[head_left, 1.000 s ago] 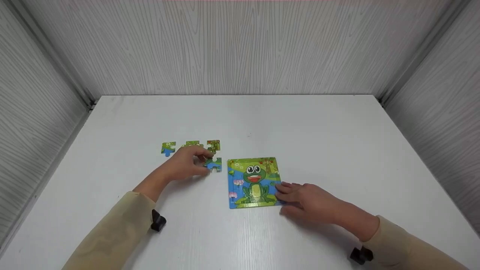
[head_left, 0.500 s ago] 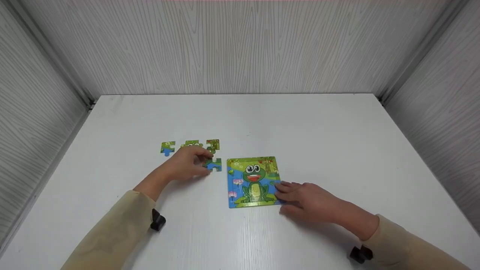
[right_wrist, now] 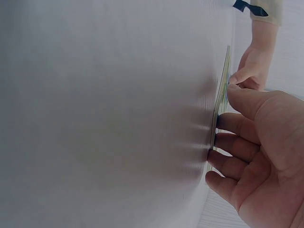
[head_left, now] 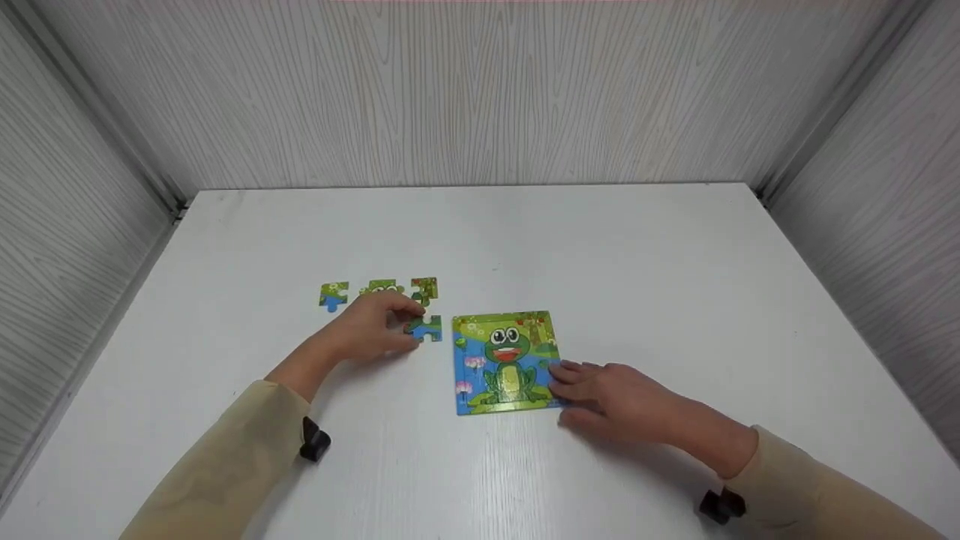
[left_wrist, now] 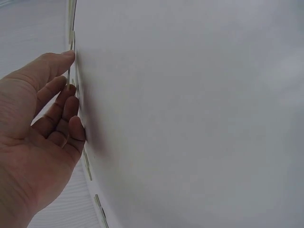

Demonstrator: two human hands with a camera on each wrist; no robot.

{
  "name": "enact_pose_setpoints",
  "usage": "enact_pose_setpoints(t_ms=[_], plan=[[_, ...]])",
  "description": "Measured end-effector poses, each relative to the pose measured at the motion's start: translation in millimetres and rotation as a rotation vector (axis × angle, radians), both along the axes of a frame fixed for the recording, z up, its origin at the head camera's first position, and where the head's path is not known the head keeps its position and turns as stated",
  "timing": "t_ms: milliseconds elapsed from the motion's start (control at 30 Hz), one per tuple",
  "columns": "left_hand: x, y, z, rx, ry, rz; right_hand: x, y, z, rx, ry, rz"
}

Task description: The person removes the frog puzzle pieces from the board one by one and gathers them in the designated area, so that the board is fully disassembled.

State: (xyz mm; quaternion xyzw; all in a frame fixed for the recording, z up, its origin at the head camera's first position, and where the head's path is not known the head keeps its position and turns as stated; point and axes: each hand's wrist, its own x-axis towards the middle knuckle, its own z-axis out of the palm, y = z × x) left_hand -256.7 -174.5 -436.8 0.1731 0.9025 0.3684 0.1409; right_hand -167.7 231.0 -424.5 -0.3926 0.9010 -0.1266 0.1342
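My left hand (head_left: 375,324) curves over a blue-and-green puzzle piece (head_left: 429,328), its thumb and fingers at opposite edges. In the left wrist view the thumb and a finger pinch that thin piece (left_wrist: 69,71) edge-on, close to the table. To the right lies a square frog puzzle board (head_left: 508,364) showing a smiling green frog on blue and lime green. My right hand (head_left: 619,405) rests with loosely extended fingers along the board's right edge. The right wrist view shows those fingertips touching the board (right_wrist: 221,90), seen from its side.
Behind the left hand lie three loose puzzle pieces: one with green and blue (head_left: 333,295), one with the frog's eyes (head_left: 382,286), partly covered, and one with a tree pattern (head_left: 425,289). The white table (head_left: 600,255) has pale wood-grain panels (head_left: 480,90) around it.
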Motion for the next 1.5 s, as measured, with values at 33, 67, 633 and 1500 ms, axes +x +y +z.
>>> enact_pose_setpoints(t_ms=[33, 67, 633, 1500], plan=[[-0.1, -0.1, 0.0, -0.004, -0.001, 0.002, -0.2, -0.1, -0.2, 0.002, -0.002, -0.002], [-0.2, 0.0, 0.2, -0.006, -0.001, 0.003, -0.4, -0.2, -0.2, 0.004, -0.004, -0.004], [-0.7, 2.9, 3.6, -0.017, 0.042, -0.027, -1.3, -0.6, -1.8, 0.001, -0.005, 0.002], [2.3, 98.7, 18.3, 0.019, 0.005, -0.278, -0.8, 2.2, -2.3, -0.023, -0.008, -0.001]])
